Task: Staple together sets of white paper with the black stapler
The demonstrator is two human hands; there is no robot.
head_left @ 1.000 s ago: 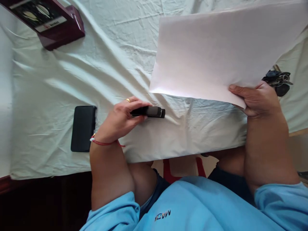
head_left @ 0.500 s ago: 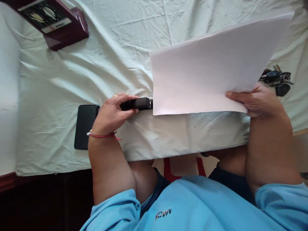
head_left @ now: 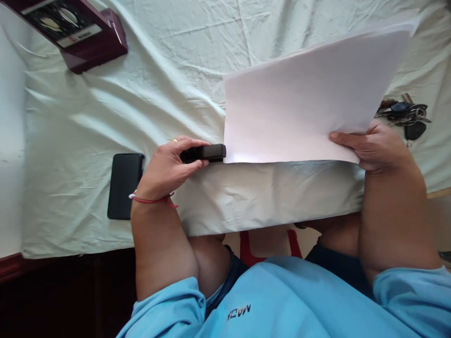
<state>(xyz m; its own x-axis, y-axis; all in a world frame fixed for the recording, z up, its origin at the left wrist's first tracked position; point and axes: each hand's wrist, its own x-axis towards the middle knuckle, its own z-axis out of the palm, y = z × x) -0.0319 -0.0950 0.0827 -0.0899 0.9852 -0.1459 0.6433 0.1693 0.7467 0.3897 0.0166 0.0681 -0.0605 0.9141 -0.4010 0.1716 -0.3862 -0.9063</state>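
Note:
A black stapler (head_left: 212, 151) is gripped in my left hand (head_left: 171, 165), thumb on the near side and fingers on the far side. Its front end meets the lower left corner of a stack of white paper sheets (head_left: 292, 103). My right hand (head_left: 378, 148) pinches the sheets at their lower right, with the thumb on top and the other fingers hidden underneath. The far edges of the sheets are slightly fanned, and the stack is raised off the cloth on the right.
A black phone (head_left: 125, 186) lies left of my left wrist. Beyond my right hand is a bunch of keys (head_left: 405, 115). A maroon stand with a picture panel (head_left: 93, 40) occupies the far left. The pale tablecloth (head_left: 169, 84) is wrinkled, its near edge close to my lap.
The stapler has moved slightly right, up against the paper corner, and its front end looks more closed on it. The paper's near edge has risen a little; both hands keep their holds.

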